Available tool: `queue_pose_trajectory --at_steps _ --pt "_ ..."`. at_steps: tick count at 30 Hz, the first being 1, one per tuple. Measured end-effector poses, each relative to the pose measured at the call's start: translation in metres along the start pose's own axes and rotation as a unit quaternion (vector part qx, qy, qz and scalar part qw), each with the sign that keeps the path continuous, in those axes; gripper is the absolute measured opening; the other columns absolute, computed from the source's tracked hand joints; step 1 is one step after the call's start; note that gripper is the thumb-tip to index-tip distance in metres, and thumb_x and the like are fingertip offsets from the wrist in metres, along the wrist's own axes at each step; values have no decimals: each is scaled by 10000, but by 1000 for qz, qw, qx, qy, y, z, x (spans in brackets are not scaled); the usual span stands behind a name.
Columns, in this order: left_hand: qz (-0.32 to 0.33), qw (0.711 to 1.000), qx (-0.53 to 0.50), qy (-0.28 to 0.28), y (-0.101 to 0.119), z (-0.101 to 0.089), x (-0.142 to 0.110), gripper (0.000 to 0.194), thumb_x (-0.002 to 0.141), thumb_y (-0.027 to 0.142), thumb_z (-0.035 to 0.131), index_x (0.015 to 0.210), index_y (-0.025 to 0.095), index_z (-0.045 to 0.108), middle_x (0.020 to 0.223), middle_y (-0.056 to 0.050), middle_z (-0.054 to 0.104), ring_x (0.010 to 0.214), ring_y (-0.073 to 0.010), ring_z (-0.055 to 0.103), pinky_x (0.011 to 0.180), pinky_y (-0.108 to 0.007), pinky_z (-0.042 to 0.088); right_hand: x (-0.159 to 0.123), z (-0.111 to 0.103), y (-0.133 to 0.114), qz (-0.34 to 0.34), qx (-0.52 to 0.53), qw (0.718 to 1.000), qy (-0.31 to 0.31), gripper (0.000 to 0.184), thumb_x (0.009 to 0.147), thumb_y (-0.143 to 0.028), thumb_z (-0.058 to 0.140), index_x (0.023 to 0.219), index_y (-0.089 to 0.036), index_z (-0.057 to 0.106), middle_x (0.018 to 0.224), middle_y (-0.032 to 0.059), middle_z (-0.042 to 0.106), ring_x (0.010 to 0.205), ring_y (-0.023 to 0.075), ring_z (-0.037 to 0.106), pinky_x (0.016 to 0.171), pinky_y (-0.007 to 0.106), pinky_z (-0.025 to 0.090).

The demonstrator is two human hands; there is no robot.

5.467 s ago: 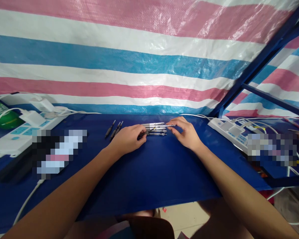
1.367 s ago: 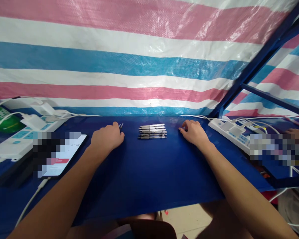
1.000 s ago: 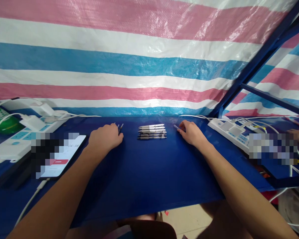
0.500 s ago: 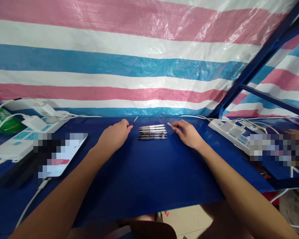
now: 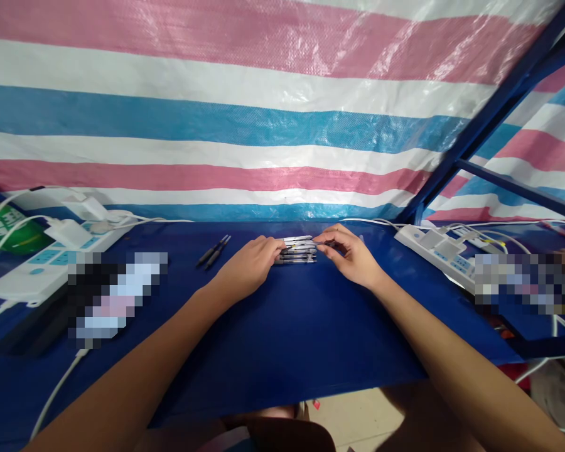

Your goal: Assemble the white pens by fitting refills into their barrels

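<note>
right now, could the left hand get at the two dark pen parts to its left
Probably yes: the two dark pen parts lie on the blue table left of the left hand, with nothing visible between. It is at the row of pens, though, so it would likely have to draw back.

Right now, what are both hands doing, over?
Left hand at left end of pens, grip hidden. Right hand pinching dark piece, right end. Two dark pen-like pieces lie left, apart from hands.

The far sheet [image 5: 263, 125] is glossy woven plastic; the table [image 5: 311, 333] smooth, softly shiny; the pens [image 5: 301, 249] shiny plastic; the left power strip [image 5: 59, 255] smooth plastic; the right frame [image 5: 487, 119] painted metal.
</note>
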State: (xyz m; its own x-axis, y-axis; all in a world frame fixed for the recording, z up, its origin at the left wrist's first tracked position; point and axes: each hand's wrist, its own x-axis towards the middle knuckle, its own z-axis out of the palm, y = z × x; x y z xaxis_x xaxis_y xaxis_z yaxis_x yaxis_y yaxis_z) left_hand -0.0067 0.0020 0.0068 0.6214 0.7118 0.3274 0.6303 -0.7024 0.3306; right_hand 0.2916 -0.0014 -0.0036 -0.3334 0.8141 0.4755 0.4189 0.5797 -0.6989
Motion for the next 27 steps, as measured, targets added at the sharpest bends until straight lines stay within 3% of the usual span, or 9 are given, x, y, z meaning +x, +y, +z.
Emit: queue_pose_trajectory --at_steps 10,16,23,27 --pt "-18 998 -59 -1 -1 2 -1 333 1147 301 306 1292 185 582 1238 -119 654 1168 -264 646 1057 -440 510 1 -1 -1 4 4 1000 3 240 1040 -428 663 1208 -287 762 1205 103 699 1069 273 695 897 431 612" --pt "-57 990 -125 13 -4 6 -3 333 1149 345 320 1295 222 592 1246 -86 672 1131 -242 672 997 -388 527 0 0 4 -28 27 999 0 199 1031 -369 692 1183 -276 780 1182 96 711 1051 250 704 875 403 605" --pt "-88 980 -179 14 5 3 0 324 1139 387 380 1249 219 634 1192 -73 734 1054 -229 719 954 -353 531 0 0 2 -44 28 999 4 176 1022 -330 709 1169 -282 792 1175 89 726 1064 247 715 926 417 606" --pt "-86 977 -195 -12 15 2 2 305 1116 412 453 1219 224 670 1026 -38 769 913 -211 724 875 -337 530 0 6 -5 -59 54 997 -21 152 1018 -324 716 1140 -283 798 1150 81 753 1065 245 730 960 432 603"
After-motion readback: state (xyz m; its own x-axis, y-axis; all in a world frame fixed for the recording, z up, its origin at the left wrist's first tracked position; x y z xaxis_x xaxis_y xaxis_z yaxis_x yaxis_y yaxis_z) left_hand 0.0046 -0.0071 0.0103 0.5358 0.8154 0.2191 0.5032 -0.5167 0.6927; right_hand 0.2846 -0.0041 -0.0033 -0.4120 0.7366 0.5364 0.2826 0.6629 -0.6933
